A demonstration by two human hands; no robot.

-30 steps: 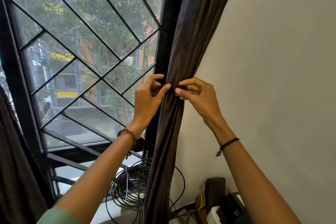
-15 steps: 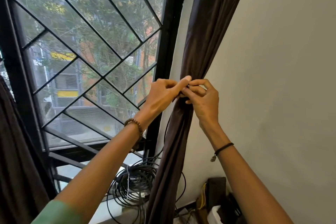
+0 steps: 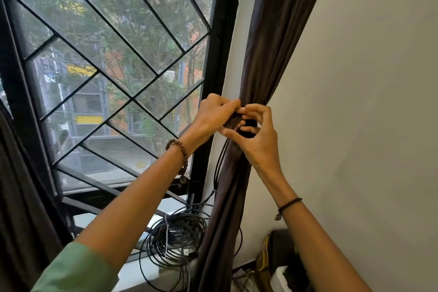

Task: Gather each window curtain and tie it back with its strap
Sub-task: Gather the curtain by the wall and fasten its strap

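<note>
A pale plaster wall (image 3: 367, 102) fills the right of the frame and a black diamond-lattice window (image 3: 213, 54) fills the left. At centre right the dark brown fabric curtain (image 3: 272, 42) is gathered. A second dark curtain (image 3: 21, 197) at the left edge hangs untied. The left hand (image 3: 213, 116) and right hand (image 3: 258, 140) each have a pinching grip on the thin dark strap (image 3: 233, 122) at its waist. The knot looks unfinished.

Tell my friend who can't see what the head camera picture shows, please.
The left hand and right hand pinch a dark strap around a gathered brown curtain, tying it back beside a barred window. A coil of black cable lies on the sill below.
</note>
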